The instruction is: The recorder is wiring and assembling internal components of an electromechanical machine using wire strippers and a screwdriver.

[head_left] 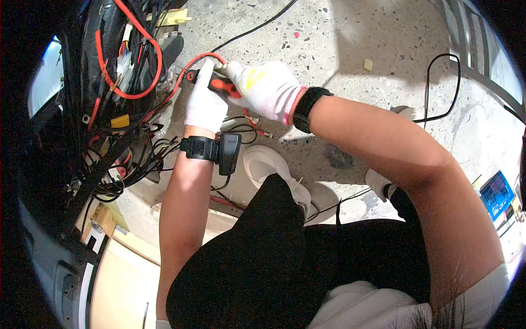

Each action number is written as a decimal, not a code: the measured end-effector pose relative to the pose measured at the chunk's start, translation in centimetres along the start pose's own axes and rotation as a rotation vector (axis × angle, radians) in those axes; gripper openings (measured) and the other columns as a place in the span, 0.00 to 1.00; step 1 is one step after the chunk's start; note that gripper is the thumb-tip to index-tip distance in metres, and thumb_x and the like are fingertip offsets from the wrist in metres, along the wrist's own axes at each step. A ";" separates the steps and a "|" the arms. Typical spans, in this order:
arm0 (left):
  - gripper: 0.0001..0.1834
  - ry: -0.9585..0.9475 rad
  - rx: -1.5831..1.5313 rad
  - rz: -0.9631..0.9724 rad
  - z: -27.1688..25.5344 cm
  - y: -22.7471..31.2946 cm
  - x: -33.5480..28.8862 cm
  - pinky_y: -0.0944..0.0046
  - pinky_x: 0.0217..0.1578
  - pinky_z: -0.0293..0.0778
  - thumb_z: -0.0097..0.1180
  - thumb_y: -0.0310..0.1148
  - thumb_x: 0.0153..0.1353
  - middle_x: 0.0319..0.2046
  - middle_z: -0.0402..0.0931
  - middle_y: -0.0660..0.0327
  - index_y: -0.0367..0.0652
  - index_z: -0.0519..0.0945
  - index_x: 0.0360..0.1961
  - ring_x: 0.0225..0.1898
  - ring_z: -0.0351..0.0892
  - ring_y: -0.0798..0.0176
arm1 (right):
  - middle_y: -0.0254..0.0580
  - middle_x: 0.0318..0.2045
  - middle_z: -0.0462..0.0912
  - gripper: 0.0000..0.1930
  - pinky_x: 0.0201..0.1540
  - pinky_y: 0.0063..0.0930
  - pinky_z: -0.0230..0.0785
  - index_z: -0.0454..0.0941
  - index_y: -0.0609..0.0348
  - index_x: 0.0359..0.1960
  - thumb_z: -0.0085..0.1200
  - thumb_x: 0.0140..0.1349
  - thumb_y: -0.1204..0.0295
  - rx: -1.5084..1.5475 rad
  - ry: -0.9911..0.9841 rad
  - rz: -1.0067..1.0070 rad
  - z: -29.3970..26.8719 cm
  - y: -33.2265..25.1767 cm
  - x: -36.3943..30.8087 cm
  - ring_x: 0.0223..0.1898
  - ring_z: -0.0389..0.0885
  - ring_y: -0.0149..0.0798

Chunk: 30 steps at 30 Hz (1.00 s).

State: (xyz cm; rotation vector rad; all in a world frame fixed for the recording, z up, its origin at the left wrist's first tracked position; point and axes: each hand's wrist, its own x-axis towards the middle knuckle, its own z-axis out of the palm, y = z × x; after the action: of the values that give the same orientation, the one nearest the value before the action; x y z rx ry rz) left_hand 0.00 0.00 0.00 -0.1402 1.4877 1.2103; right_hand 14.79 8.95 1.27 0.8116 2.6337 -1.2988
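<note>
Both of my hands wear white knit gloves and meet at the upper middle, left of centre. My left hand [206,101] is closed around a black and red hand tool [222,85], whose exact kind I cannot make out. Close against it on the right, my right hand [266,88] is closed at the tool's red part and the end of a red cable [210,55]. The cable arcs over the tool to my right fingertips, which hide its end. Thinner red and black wires [252,123] with small connectors hang below the hands.
On the left, a dense bundle of wires [142,159] runs along a dark frame, with a looped red cable [159,60] above. A black cable [263,24] crosses the speckled floor [307,49]. My shoe [268,164] is below the hands. At right stand metal bars [482,38] and a blue-framed screen [497,196].
</note>
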 end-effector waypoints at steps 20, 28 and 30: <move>0.13 -0.011 -0.165 -0.222 -2.2 -3.3 -5.7 0.60 0.46 0.74 0.48 0.35 0.66 0.38 0.79 0.59 0.37 0.76 0.45 0.41 0.79 0.63 | 0.54 0.33 0.83 0.17 0.41 0.42 0.75 0.82 0.58 0.36 0.45 0.62 0.59 -0.060 -0.047 -0.183 2.6 -2.0 12.4 0.37 0.82 0.56; 0.16 -0.083 -0.183 -0.137 -2.9 -2.5 -4.9 0.61 0.48 0.73 0.45 0.35 0.67 0.43 0.79 0.60 0.36 0.76 0.48 0.44 0.78 0.63 | 0.48 0.31 0.84 0.11 0.36 0.44 0.75 0.81 0.55 0.38 0.50 0.59 0.66 0.215 -0.186 -0.113 3.1 -2.8 14.7 0.36 0.83 0.52; 0.15 -0.104 -0.146 -0.146 -3.2 -2.7 -4.8 0.62 0.48 0.73 0.45 0.34 0.67 0.44 0.78 0.60 0.36 0.76 0.48 0.45 0.78 0.62 | 0.47 0.32 0.84 0.12 0.37 0.44 0.76 0.80 0.54 0.42 0.48 0.59 0.68 0.397 -0.245 0.010 2.9 -3.0 14.5 0.35 0.84 0.50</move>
State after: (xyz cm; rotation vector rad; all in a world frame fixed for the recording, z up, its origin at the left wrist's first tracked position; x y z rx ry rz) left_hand 1.26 -6.03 1.62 -0.2751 1.2772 1.1893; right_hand 0.45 11.33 -2.89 0.6525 2.2140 -1.8209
